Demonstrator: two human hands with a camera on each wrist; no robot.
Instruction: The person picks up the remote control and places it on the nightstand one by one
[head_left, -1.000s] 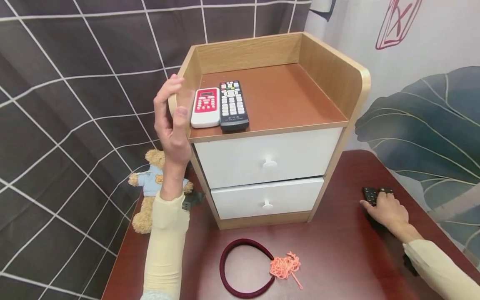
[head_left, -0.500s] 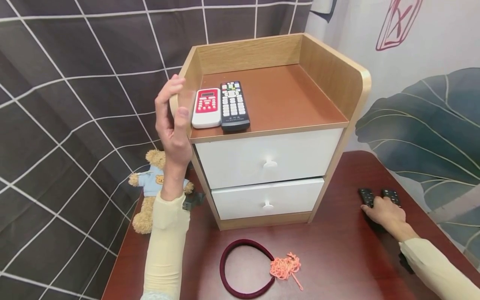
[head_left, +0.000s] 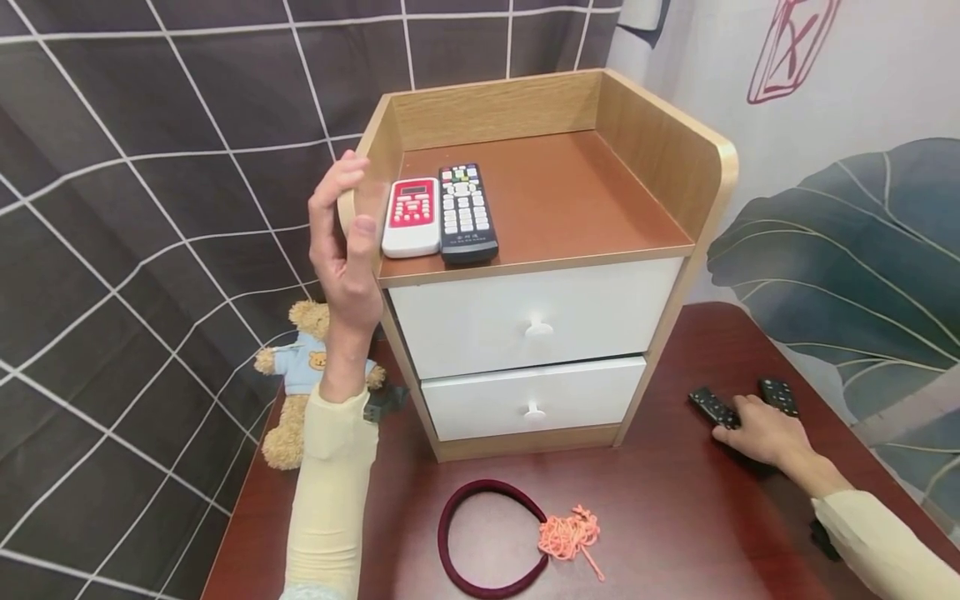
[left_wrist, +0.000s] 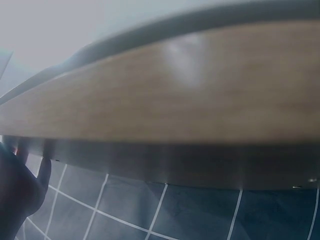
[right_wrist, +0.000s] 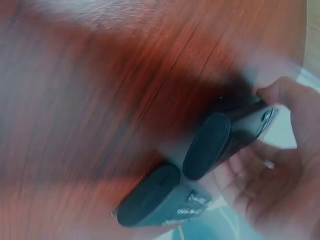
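In the head view, my left hand [head_left: 347, 242] holds the left side panel [head_left: 378, 158] of a small wooden cabinet, thumb toward the inner side and fingers at the edge. Beside that panel, on the cabinet top, lie a white-and-red remote control [head_left: 412, 218] and a black remote control with white buttons [head_left: 467, 215]. At the right of the table, my right hand [head_left: 767, 432] grips one black remote control [head_left: 712, 407]. A second black remote control [head_left: 778, 396] lies just beyond the fingers. The right wrist view shows thumb and fingers around the held remote [right_wrist: 207, 145].
Two white drawers [head_left: 534, 321] with knobs front the cabinet. A teddy bear [head_left: 300, 367] in a blue shirt sits left of it, partly behind the left arm. A dark red headband [head_left: 447, 533] and tangled orange cord [head_left: 567, 533] lie on the table [head_left: 645, 517] in front.
My right hand has drawn one black remote leftward, turning it, and the gap to the second black remote has widened. The left hand stays in place on the cabinet.
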